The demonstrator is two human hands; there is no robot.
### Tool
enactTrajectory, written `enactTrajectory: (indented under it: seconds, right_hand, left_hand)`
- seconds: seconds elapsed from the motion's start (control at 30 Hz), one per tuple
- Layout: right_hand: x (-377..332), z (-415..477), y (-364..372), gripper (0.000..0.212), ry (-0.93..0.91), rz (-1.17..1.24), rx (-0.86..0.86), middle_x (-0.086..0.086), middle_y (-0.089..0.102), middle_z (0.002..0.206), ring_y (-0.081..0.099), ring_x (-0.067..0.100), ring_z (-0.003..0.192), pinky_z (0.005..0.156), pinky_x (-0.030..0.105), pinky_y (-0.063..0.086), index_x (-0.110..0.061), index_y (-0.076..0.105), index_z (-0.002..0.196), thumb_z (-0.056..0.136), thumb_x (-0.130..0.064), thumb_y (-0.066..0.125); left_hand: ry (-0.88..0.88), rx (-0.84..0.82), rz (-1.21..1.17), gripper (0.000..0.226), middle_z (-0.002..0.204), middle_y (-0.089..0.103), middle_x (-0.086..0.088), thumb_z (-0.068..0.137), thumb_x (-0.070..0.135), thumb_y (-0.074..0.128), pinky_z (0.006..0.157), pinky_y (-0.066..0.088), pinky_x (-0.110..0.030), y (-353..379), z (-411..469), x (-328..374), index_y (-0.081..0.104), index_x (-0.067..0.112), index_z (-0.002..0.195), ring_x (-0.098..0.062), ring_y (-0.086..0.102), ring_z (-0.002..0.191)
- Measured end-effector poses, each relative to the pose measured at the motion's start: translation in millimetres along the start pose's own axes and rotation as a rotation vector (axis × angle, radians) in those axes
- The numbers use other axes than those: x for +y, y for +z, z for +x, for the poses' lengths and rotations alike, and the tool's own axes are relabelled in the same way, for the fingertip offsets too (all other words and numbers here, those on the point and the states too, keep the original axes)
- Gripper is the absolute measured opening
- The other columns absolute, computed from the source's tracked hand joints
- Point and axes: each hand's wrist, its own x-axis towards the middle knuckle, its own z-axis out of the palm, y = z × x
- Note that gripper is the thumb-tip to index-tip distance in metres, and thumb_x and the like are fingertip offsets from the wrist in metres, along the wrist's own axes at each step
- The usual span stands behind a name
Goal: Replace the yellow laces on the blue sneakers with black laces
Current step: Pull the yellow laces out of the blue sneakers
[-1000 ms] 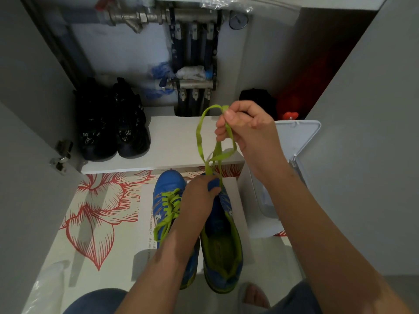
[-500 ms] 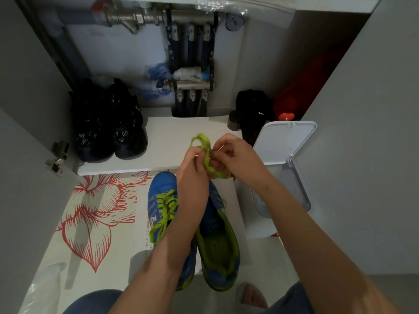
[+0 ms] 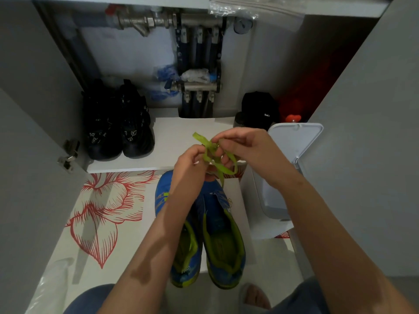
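Note:
Two blue sneakers with yellow-green lining stand side by side on the floor, toes pointing away from me. The right sneaker (image 3: 223,241) has no lace and gapes open. My left forearm covers most of the left sneaker (image 3: 163,196). Above the toes, a loose yellow lace (image 3: 224,168) is bunched into loops between both hands. My left hand (image 3: 190,164) pinches it from the left, and my right hand (image 3: 240,146) pinches it from the right with curled fingers. No black laces are in view.
A pair of black shoes (image 3: 118,125) sits on the white cabinet shelf (image 3: 172,137) under pipes. A white bin with a raised lid (image 3: 292,141) stands right of the sneakers. Grey cabinet doors flank both sides. A red flower-print mat (image 3: 102,214) lies to the left.
The lace hung stretched from my raised right hand a second ago. My right hand has come down to meet my left, and the lace is now gathered into a small bundle between them.

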Motion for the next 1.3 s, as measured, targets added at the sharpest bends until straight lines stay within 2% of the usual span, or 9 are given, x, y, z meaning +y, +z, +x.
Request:
enactTrajectory:
  seconds: [0.1, 0.2, 0.3, 0.43, 0.63, 0.77, 0.87, 1.17, 1.3]
  right_hand:
    - [-4, -6, 4, 0.015, 0.046, 0.013, -0.070, 0.006, 0.070, 0.080, 0.065, 0.020, 0.070, 0.065, 0.023, 0.055, -0.009, 0.068, 0.101, 0.092, -0.010, 0.056]
    - [13, -10, 7, 0.013, 0.126, -0.164, -0.116, -0.001, 0.067, 0.075, 0.060, 0.005, 0.058, 0.052, 0.016, 0.048, -0.011, 0.068, 0.100, 0.092, -0.013, 0.058]
    - [38, -13, 10, 0.017, 0.284, -0.480, -0.259, -0.004, 0.061, 0.081, 0.054, 0.004, 0.058, 0.050, 0.015, 0.046, -0.013, 0.070, 0.103, 0.091, -0.018, 0.060]
    - [57, -20, 21, 0.024, 0.449, -0.671, -0.487, -0.003, 0.060, 0.086, 0.054, 0.009, 0.070, 0.058, 0.018, 0.048, -0.011, 0.068, 0.110, 0.090, -0.021, 0.060]
    - [66, -26, 24, 0.028, 0.508, -0.765, -0.483, 0.013, 0.065, 0.109, 0.062, 0.021, 0.077, 0.074, 0.034, 0.055, -0.011, 0.065, 0.113, 0.094, -0.027, 0.051]
    - [66, -38, 41, 0.044, 0.525, -0.788, -0.473, 0.011, 0.048, 0.116, 0.053, 0.022, 0.097, 0.068, 0.028, 0.048, -0.009, 0.046, 0.127, 0.090, -0.028, 0.059]
    - [77, -49, 57, 0.053, 0.489, -0.889, -0.450, 0.014, 0.041, 0.125, 0.053, 0.030, 0.109, 0.076, 0.030, 0.044, -0.012, 0.030, 0.135, 0.091, -0.020, 0.057]
    - [85, -48, 43, 0.036, 0.484, -0.974, -0.386, 0.017, 0.053, 0.122, 0.056, 0.029, 0.109, 0.084, 0.029, 0.045, -0.003, 0.041, 0.126, 0.092, -0.006, 0.051]
    - [82, -50, 37, 0.035, 0.517, -0.972, -0.418, 0.016, 0.051, 0.123, 0.057, 0.027, 0.100, 0.071, 0.028, 0.047, -0.007, 0.042, 0.125, 0.092, -0.009, 0.050]
  left_hand:
    - [-0.003, -0.112, 0.203, 0.018, 0.074, 0.063, -0.010, 0.096, 0.001, 0.041, 0.040, 0.048, -0.017, -2, -9, 1, 0.057, 0.008, 0.092, -0.014, 0.060, 0.054]
    - [0.075, -0.228, 0.506, 0.023, 0.058, 0.062, 0.003, 0.095, 0.002, 0.041, 0.043, 0.044, -0.012, -8, -19, -16, 0.057, 0.013, 0.081, -0.002, 0.055, 0.044]
    - [-0.086, -0.371, 0.814, 0.023, 0.066, 0.063, -0.001, 0.094, 0.012, 0.043, 0.056, 0.050, -0.021, -9, -24, -37, 0.061, 0.014, 0.080, -0.017, 0.062, 0.064]
    - [-0.047, -0.334, 1.098, 0.027, 0.099, 0.067, -0.014, 0.095, 0.013, 0.044, 0.079, 0.048, -0.030, -6, -24, -47, 0.068, 0.006, 0.104, -0.028, 0.063, 0.094]
    - [-0.047, -0.133, 1.019, 0.024, 0.095, 0.070, -0.010, 0.094, 0.016, 0.049, 0.081, 0.055, -0.032, -21, -19, -40, 0.071, 0.007, 0.096, -0.024, 0.067, 0.087]
    - [-0.185, -0.165, 1.146, 0.029, 0.110, 0.066, -0.012, 0.097, 0.021, 0.046, 0.090, 0.050, -0.031, -22, -17, -50, 0.065, 0.009, 0.115, -0.025, 0.063, 0.101]
    - [-0.135, -0.279, 1.165, 0.029, 0.115, 0.064, -0.013, 0.095, 0.017, 0.047, 0.086, 0.047, -0.030, -10, -23, -65, 0.063, 0.005, 0.116, -0.024, 0.061, 0.099]
    - [0.013, -0.295, 1.091, 0.029, 0.110, 0.065, -0.015, 0.093, 0.006, 0.043, 0.086, 0.048, -0.033, 3, -31, -71, 0.066, 0.006, 0.111, -0.027, 0.061, 0.100]
    - [0.017, -0.308, 1.049, 0.031, 0.118, 0.063, -0.013, 0.094, 0.008, 0.044, 0.091, 0.048, -0.034, 5, -36, -66, 0.063, 0.009, 0.118, -0.026, 0.060, 0.105]
